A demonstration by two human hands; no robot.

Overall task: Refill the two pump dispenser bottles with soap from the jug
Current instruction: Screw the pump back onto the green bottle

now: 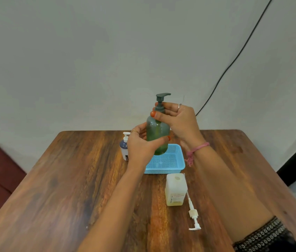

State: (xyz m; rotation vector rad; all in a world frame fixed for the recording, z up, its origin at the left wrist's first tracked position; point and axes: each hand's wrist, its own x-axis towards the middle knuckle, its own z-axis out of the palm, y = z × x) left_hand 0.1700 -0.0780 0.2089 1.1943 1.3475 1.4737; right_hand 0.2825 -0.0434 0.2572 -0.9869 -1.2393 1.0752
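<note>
While left hand (140, 144) clamps the green bottle (157, 135) mid-air above the blue basket (167, 168) at desk's 12 o'clock, right hand (176, 119) pinches its pump collar (160, 108). Likely unscrewing or tightening; jug (175, 190) waits at 5 o'clock.

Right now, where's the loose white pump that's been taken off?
In the head view, the loose white pump lies flat on the wooden table, near right, just right of the soap jug and nearer than the blue basket.
</note>
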